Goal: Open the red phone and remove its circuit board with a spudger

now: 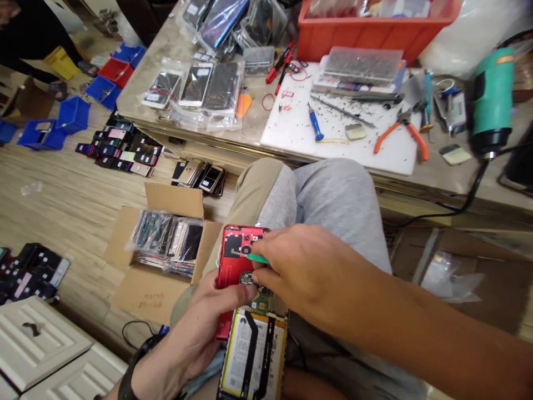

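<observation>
Over my lap, my left hand (208, 305) is closed round a red phone back cover (231, 272) and an opened phone (255, 355), its thumb lying on the phone's upper circuit board. The phone shows its battery and black flex cables, and it overlaps the lower part of the cover. My right hand (287, 255) pinches a small tool with a green handle (257, 258). The tool's thin tip reaches the inside of the red cover, near the camera holes. Part of the tool is hidden by my right fingers.
On the table are a white foam board (291, 133), orange pliers (402, 130), a blue screwdriver (315, 122), a green heat gun (493, 100), bagged phones (195, 86) and a red bin (370, 36). Left on the floor stands an open carton (166, 300). A person (37, 39) is at far left.
</observation>
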A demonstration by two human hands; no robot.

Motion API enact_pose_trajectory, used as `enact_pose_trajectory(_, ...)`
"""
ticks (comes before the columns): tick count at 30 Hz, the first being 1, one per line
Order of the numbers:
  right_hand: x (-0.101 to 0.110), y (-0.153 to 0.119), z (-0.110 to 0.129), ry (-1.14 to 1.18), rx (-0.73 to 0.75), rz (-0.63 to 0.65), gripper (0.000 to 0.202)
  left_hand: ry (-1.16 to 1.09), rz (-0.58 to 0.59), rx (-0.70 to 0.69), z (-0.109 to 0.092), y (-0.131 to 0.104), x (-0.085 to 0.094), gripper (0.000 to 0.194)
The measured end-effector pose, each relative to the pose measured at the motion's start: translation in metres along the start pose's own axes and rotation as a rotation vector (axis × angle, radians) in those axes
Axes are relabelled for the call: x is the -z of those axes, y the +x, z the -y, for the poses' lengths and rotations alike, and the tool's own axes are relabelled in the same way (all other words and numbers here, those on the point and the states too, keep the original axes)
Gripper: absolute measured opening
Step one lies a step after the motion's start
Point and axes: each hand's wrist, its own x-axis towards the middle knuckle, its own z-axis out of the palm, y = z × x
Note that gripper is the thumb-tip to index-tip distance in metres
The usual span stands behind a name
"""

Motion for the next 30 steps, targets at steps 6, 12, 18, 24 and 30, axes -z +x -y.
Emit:
enact_pose_trajectory(6,-0.0003,0.0002,0.0,0.007,-0.017,-0.003,0.015,-0.015,0.03,-0.013,0.0003,0.0007,0.0004,0.029)
enact_pose_trajectory(12,-0.0007,-0.0007,-0.0006,0.007,-0.006,-0.001,0.015,-0.017,0.015,-0.011,0.0007,0.0014,0.0004,0.032)
enact_pose_trajectory(18,0.0012,0.0011,-0.0004,0.01,-0.009,0.016,0.015,-0.027,0.002,-0.017,-0.0005,0.0008,-0.0018,0.03)
enact_pose_trajectory(24,0.0025,0.0018,0.0004,0.004,-0.011,0.018,0.016,-0.022,-0.009,-0.001,-0.0011,-0.0003,-0.0026,0.034)
enact_pose_trajectory(30,0.0028,-0.0008,0.0013,0.007,-0.002,0.004,0.016,-0.028,0.006,-0.005,-0.0008,0.0007,-0.0018,0.034)
